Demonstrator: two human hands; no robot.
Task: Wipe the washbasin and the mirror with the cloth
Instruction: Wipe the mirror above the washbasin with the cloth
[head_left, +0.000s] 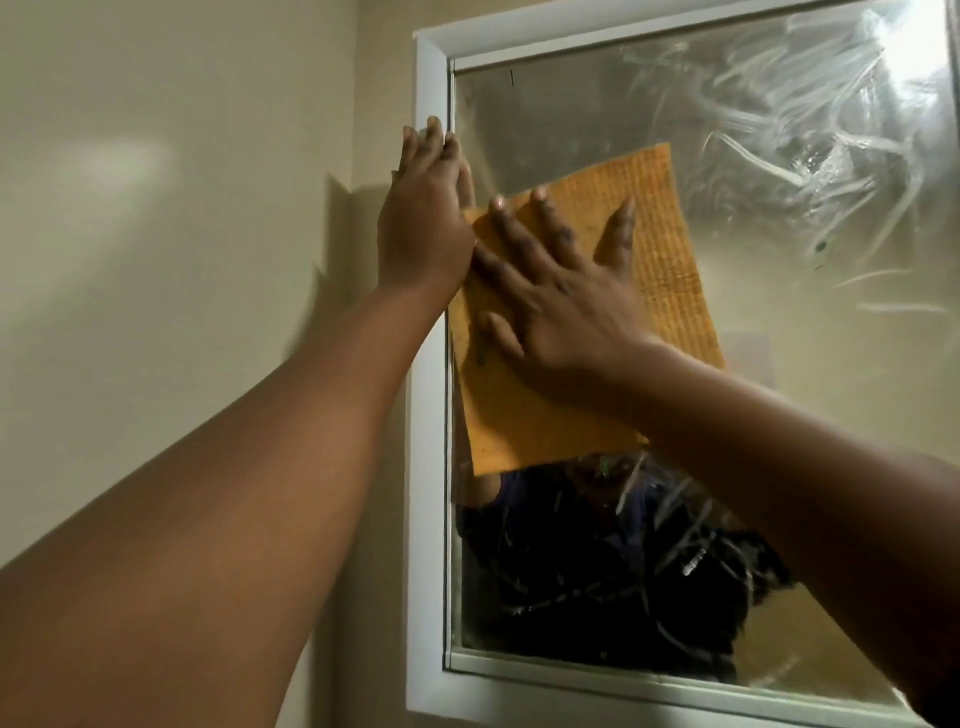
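Orange cloth (670, 270) under flat right hand (563, 306) — left hand (423, 218), seemingly flat, at mirror (779, 156) edge.

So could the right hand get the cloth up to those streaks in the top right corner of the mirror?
Probably yes. The right hand already presses the cloth flat on the mirror, and nothing lies between it and the streaks.

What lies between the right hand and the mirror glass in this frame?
The orange cloth, spread flat on the mirror, lies under the right hand, whose straight fingers press it on; the head view shows this.
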